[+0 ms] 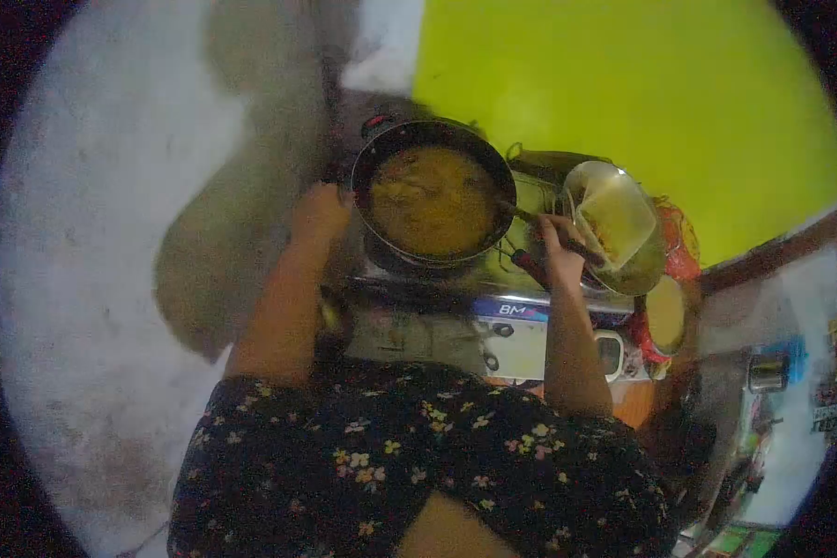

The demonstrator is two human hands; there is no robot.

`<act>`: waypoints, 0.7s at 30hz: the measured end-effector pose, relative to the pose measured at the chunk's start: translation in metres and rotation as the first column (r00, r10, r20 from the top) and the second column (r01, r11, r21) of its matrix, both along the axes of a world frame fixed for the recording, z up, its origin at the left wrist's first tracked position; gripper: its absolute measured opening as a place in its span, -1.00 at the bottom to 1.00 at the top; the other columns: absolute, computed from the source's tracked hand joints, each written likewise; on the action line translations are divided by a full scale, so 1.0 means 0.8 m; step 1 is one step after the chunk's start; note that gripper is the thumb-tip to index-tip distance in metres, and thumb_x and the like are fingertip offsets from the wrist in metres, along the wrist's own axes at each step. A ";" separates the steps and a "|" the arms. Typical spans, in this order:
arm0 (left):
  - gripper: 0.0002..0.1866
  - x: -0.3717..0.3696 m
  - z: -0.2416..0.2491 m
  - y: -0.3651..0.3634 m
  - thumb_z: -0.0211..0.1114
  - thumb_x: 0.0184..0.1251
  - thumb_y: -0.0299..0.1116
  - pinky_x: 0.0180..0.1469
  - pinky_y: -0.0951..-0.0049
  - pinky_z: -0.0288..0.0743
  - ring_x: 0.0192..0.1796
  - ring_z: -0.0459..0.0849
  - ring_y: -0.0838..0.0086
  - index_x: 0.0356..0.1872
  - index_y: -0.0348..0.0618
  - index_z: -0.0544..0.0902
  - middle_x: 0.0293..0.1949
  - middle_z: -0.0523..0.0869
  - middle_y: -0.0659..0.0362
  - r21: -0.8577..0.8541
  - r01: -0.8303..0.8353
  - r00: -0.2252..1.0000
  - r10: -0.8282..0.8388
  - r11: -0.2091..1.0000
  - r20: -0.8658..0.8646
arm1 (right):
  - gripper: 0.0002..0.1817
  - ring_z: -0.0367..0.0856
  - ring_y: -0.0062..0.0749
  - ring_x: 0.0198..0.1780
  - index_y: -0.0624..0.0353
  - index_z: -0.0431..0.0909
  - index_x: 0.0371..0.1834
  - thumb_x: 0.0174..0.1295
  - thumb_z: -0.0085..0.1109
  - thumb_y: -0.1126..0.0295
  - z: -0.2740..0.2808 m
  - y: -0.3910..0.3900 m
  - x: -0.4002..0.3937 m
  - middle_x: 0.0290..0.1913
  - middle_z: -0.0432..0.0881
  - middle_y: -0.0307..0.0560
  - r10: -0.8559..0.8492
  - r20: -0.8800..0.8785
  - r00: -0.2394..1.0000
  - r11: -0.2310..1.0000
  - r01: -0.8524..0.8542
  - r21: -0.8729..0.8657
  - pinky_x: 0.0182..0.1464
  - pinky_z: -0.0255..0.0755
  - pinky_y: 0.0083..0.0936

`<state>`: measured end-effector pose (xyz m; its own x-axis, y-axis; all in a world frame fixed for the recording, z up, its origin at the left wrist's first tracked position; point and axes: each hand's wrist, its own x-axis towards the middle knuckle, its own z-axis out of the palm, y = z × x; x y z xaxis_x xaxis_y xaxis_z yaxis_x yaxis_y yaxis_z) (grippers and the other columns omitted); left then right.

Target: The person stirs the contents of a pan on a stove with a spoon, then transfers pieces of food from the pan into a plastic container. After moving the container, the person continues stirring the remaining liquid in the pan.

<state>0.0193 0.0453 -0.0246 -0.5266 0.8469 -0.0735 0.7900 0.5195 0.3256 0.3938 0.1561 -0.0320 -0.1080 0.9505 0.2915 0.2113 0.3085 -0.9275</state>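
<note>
A deep black pan point(432, 205) stands on the gas stove, filled with a yellowish-brown, saucy food point(428, 200). My right hand point(563, 249) is closed around the dark handle of a stirring utensil point(523, 214). It reaches over the pan's right rim, and its far end is hidden in the food. Just below this hand sticks out a red-and-black pan handle point(530, 268). At the pan's left rim, my left hand point(322, 214) is closed in a fist. What it grips, if anything, cannot be made out.
The stove point(521, 349) has a white front with knobs. Right of the pan, a metal bowl point(644, 270) holds a translucent plastic container point(623, 219). Beyond it are a red packet point(679, 237) and a round, yellowish-topped container point(665, 316). A yellow-green wall point(623, 74) rises behind.
</note>
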 end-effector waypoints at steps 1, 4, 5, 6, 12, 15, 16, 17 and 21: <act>-0.54 0.003 -0.001 -0.001 0.07 0.39 -0.05 0.10 0.06 0.45 0.09 0.55 0.03 -0.01 -0.30 0.57 -0.02 0.57 -0.13 0.027 0.005 0.999 -0.004 1.000 -0.046 | -0.85 0.58 -0.51 -0.21 0.25 0.61 -0.22 0.24 0.22 0.40 -0.005 0.002 0.000 -0.29 0.65 -0.14 -0.009 -0.014 1.000 1.000 0.010 0.019 -0.07 0.43 -0.55; -0.56 0.011 0.001 -0.006 0.09 0.38 -0.05 0.08 0.05 0.45 0.06 0.56 0.03 -0.06 -0.29 0.59 -0.03 0.57 -0.12 0.098 -0.011 0.993 0.022 0.995 -0.113 | -0.84 0.57 -0.51 -0.22 0.25 0.61 -0.21 0.24 0.20 0.40 0.018 -0.008 0.001 -0.27 0.65 -0.14 -0.092 -0.137 0.986 0.982 0.067 -0.179 -0.07 0.43 -0.53; -0.56 0.014 0.005 -0.007 0.10 0.37 -0.05 0.07 0.05 0.45 0.05 0.57 0.03 -0.08 -0.29 0.59 -0.04 0.58 -0.12 0.113 -0.039 0.995 0.049 0.993 -0.088 | -0.84 0.56 -0.50 -0.21 0.25 0.61 -0.21 0.25 0.20 0.39 0.016 -0.005 0.002 -0.27 0.65 -0.14 -0.079 -0.129 0.989 0.991 0.063 -0.119 -0.08 0.43 -0.53; -0.57 0.015 0.008 -0.008 0.11 0.36 -0.06 0.06 0.04 0.46 0.04 0.57 0.02 -0.10 -0.28 0.60 -0.05 0.58 -0.11 0.128 -0.067 0.995 0.075 0.989 -0.062 | -0.84 0.56 -0.50 -0.21 0.25 0.61 -0.22 0.25 0.19 0.39 0.011 0.000 0.005 -0.27 0.65 -0.14 -0.067 -0.120 0.991 0.997 0.060 -0.057 -0.08 0.43 -0.53; -0.57 0.012 0.005 -0.006 0.14 0.33 -0.06 0.05 0.05 0.46 0.04 0.57 0.03 -0.08 -0.27 0.60 -0.05 0.59 -0.10 0.134 -0.022 0.998 0.030 0.991 -0.059 | -0.82 0.55 -0.47 -0.20 0.24 0.60 -0.20 0.25 0.17 0.37 0.006 -0.004 -0.001 -0.27 0.63 -0.14 -0.072 0.004 0.997 0.997 0.072 -0.024 -0.08 0.42 -0.51; -0.57 0.005 0.005 0.000 0.14 0.33 -0.07 0.04 0.06 0.46 0.04 0.57 0.03 -0.08 -0.27 0.60 -0.05 0.59 -0.09 0.013 -0.007 0.999 0.008 1.000 -0.053 | -0.81 0.55 -0.46 -0.20 0.24 0.60 -0.19 0.25 0.16 0.35 0.018 -0.004 -0.005 -0.28 0.63 -0.14 -0.041 -0.032 0.999 0.996 0.038 -0.083 -0.07 0.42 -0.50; -0.58 0.006 0.004 0.002 0.14 0.33 -0.07 0.04 0.06 0.47 0.04 0.57 0.03 -0.08 -0.27 0.60 -0.04 0.59 -0.09 0.024 -0.026 0.999 0.027 0.999 -0.043 | -0.80 0.55 -0.46 -0.20 0.24 0.60 -0.18 0.25 0.16 0.34 0.016 0.002 -0.002 -0.28 0.63 -0.14 -0.024 -0.051 0.998 0.995 0.019 -0.098 -0.07 0.42 -0.49; -0.58 0.007 0.003 0.003 0.14 0.34 -0.07 0.05 0.06 0.47 0.04 0.57 0.03 -0.08 -0.27 0.60 -0.04 0.59 -0.10 0.034 -0.042 0.999 0.044 0.999 -0.033 | -0.79 0.55 -0.46 -0.20 0.24 0.60 -0.19 0.26 0.14 0.33 0.003 0.011 0.000 -0.29 0.62 -0.14 -0.011 -0.052 0.999 0.996 0.006 -0.086 -0.08 0.42 -0.49; -0.58 0.002 0.002 0.006 0.13 0.35 -0.07 0.07 0.08 0.47 0.04 0.57 0.04 -0.07 -0.28 0.60 -0.04 0.58 -0.10 -0.013 -0.036 0.999 0.037 0.999 0.030 | -0.76 0.56 -0.45 -0.23 0.27 0.59 -0.24 0.28 0.09 0.29 -0.030 0.029 0.001 -0.31 0.62 -0.14 -0.031 -0.014 0.999 0.983 0.028 -0.181 -0.14 0.43 -0.48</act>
